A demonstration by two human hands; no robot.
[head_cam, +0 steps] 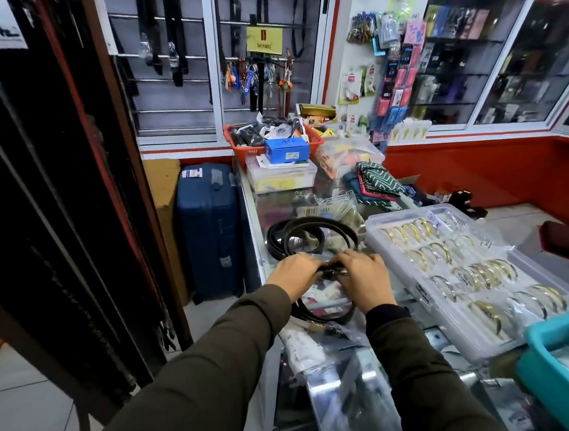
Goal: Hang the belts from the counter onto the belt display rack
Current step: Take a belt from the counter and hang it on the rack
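Coiled black belts (309, 233) lie on the glass counter (269, 214) just beyond my hands. Another coiled black belt (324, 316) sits under my hands at the counter's near edge. My left hand (293, 273) and my right hand (365, 279) both grip the buckle end of this near belt between them. The belt display rack (56, 178), a tall dark frame with many dark belts hanging in it, stands at my left. More belts (170, 33) hang on rails behind glass at the back wall.
A clear tray of bangles (460, 272) lies right of my hands, a teal tub (553, 355) at the right edge. A red basket (247, 148), a blue box and plastic boxes crowd the counter's far end. A blue suitcase (207, 222) stands on the floor between rack and counter.
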